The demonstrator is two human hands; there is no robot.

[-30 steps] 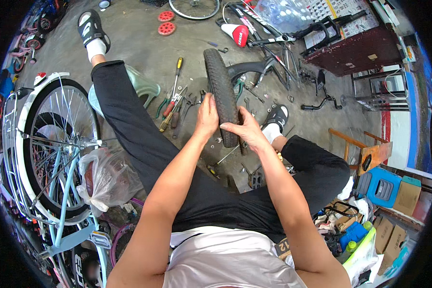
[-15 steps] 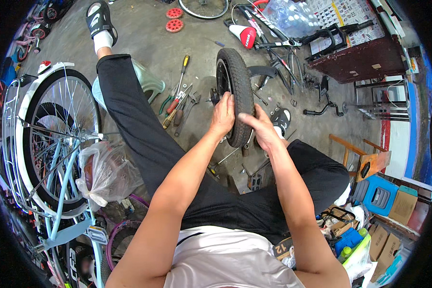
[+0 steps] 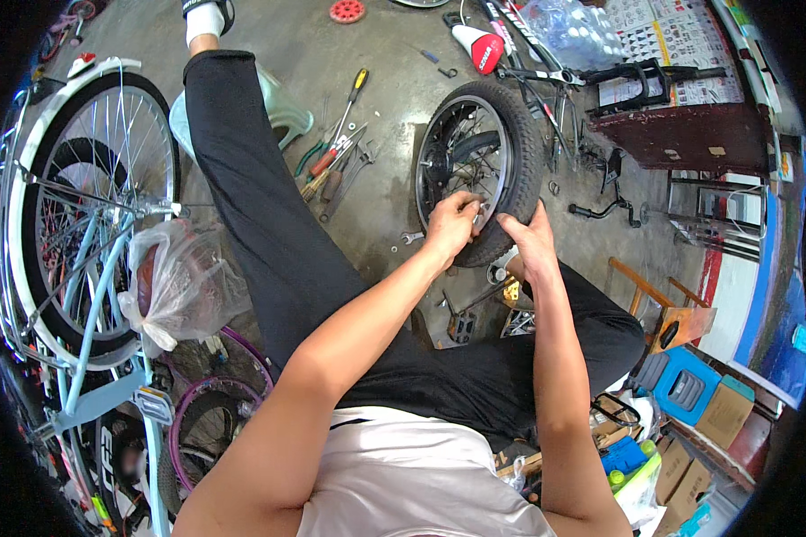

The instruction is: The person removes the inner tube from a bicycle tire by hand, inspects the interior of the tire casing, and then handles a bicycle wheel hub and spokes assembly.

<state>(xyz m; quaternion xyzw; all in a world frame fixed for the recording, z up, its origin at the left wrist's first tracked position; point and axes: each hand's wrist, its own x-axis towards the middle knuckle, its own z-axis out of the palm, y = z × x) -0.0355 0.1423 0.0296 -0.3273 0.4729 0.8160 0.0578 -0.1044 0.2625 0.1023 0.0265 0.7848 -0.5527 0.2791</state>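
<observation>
A small bicycle wheel [image 3: 521, 148] with a knobbly black tyre stands tilted before me, its dark rim and open hub side facing left. My left hand [image 3: 454, 228] is closed at the lower edge of the rim, fingers curled over it. At the tyre's lower right my right hand [image 3: 530, 242] grips the tread, thumb on the near side and fingers on the outer side. What the left fingertips press is too small to make out.
Left of the wheel lie a screwdriver [image 3: 354, 97], pliers and spanners. Beyond are a red-and-white saddle [image 3: 480, 49] and frame parts. A pale blue bicycle [image 3: 107, 295] stands at left with a plastic bag [image 3: 184, 286] beside it. A pedal [image 3: 462, 327] lies near my leg.
The wheel has turned from nearly edge-on to show its open side, and shifted right. My left hand moved right onto the rim; the right hand moved right with the tyre. The view shifted.
</observation>
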